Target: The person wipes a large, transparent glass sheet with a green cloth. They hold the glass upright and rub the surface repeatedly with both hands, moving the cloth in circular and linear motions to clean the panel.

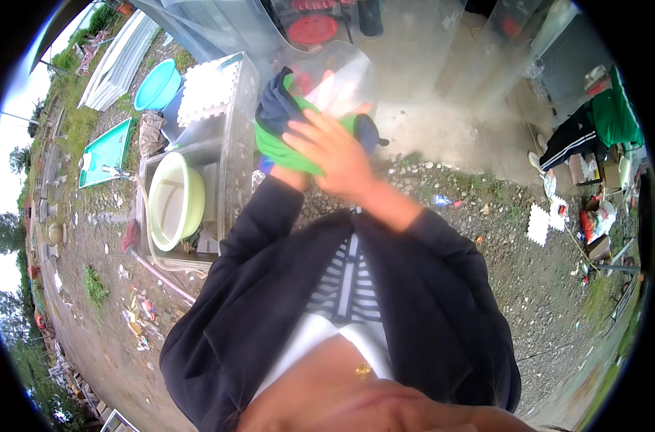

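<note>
A bunched green and navy cloth (284,133) is held up in front of me, close to a sheet of clear plastic. My left hand (290,176) reaches in underneath and holds it; the wrist shows, while the cloth and my other hand cover most of the fingers. Across the top lies my right hand (336,150), its fingers stretched out and a little apart on the fabric. Pinkish fingertips (328,81) show past the far side, next to something white; blur hides which hand they belong to. A navy end of the cloth (368,131) sticks out on the right.
A sink stand (230,144) at my left holds a pale green basin (196,205), with a hose and tap beside it. Farther off are a blue basin (158,85) and a turquoise tray (110,155). Clear plastic sheeting (407,65) hangs ahead. Clothes (576,133) and litter lie right.
</note>
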Available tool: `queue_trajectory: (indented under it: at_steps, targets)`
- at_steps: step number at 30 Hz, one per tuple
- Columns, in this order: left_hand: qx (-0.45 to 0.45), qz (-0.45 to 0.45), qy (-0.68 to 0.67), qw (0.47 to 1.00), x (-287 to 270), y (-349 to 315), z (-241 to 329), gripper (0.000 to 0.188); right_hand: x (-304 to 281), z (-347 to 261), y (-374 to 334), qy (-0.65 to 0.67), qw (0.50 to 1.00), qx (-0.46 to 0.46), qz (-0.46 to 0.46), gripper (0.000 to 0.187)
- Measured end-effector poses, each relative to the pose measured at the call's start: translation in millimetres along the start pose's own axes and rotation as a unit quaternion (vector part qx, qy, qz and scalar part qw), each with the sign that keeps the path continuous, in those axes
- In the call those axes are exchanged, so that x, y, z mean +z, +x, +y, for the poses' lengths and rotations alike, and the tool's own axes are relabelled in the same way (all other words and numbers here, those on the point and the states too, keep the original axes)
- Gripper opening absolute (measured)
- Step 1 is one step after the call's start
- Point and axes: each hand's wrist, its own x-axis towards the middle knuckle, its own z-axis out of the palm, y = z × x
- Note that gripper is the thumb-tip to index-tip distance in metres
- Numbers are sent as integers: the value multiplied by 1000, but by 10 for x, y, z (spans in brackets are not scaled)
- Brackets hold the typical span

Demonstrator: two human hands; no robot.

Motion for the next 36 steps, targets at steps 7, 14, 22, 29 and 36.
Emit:
queue_trajectory:
  at_steps: [7, 14, 22, 29, 36]
  targets:
    - [-16, 152, 109, 982, 816, -36, -308, 68, -132, 660, 359, -120, 986, 47, 102, 48]
    - [-14, 110, 147, 983, 851, -316, -197, 79, -95, 1777, -450, 251, 794, 550, 59, 35]
    - [-36, 96, 216, 971, 1084, -257, -66, 80, -513, 1241, -689, 534, 688, 492, 4, 53]
    - [-36, 1, 256, 966, 1489, 130, 111, 54, -748, 835, -128, 541, 757, 365, 19, 41]
    - [105, 138, 421, 890, 821, 14, -236, 63, -648, 1072, 261, 452, 742, 460, 184, 37]
